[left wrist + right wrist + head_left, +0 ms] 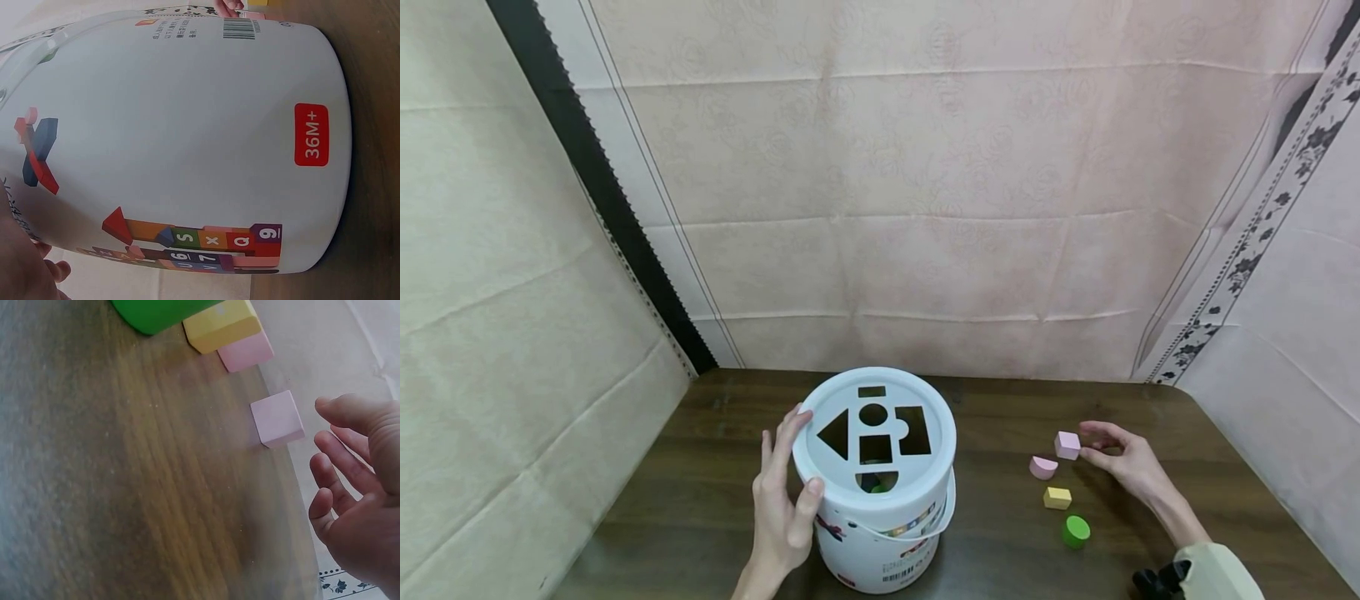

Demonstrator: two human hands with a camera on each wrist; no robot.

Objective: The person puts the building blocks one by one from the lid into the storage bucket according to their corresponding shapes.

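Note:
A white lidded bucket [880, 533] stands upright on the table, its lid [835, 392] cut with several shaped holes. My left hand [782, 500] rests spread against the lid's left edge, fingers fairly straight and thumb at the front. In the left wrist view the printed bucket wall [187, 125] fills most of the frame. Beside a pale pink cube [1067, 445], my right hand [1123, 462] has its thumb and fingers apart. The right wrist view shows a gap between the thumb and the cube [278, 419].
Left of and below the cube lie a pink half-round block [1042, 467], a yellow block [1057, 498] and a green round block [1077, 532]. A white handle [951, 504] hangs on the bucket's right side. Cloth [940, 208] hangs behind the wooden table [700, 517].

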